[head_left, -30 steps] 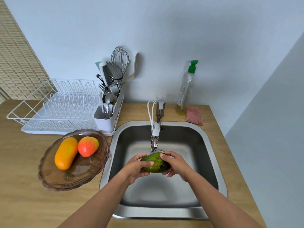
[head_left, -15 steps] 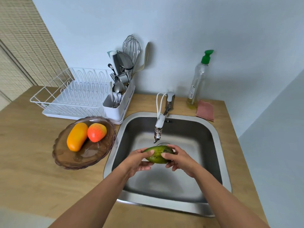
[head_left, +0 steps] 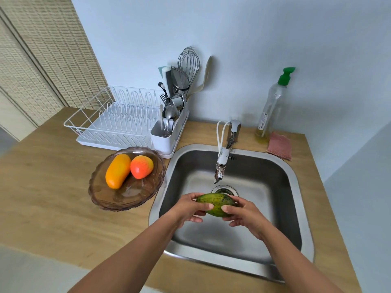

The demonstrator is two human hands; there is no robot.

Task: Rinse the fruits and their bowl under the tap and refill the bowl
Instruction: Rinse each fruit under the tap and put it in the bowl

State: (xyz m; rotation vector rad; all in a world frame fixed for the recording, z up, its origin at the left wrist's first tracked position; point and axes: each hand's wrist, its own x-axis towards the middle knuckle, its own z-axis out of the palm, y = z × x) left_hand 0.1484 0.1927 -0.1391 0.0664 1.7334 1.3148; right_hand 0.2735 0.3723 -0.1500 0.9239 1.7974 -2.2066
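Green fruit (head_left: 215, 204), oval, dark-speckled, held over sink (head_left: 296, 187) below tap (head_left: 221, 166); left hand (head_left: 188, 209) and right hand (head_left: 243, 213) both clasp it, one at each end.

head cam | looks forward and down | near above sink (head_left: 296, 172) | single view

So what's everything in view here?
sink: one, steel, in the counter
tap: one, chrome, behind sink
bowl: one, clear brown, counter left of sink
long fruit: one, orange, in the bowl
round fruit: one, red-orange, in the bowl
green fruit: one, speckled green, over the sink
dish rack: one, white, back left
utensil holder: one, white, rack's right end
soap bottle: one, clear, green pump, right of tap
cloth: one, pink, by bottle
left hand: one, gripping green fruit's left end
right hand: one, gripping its right end
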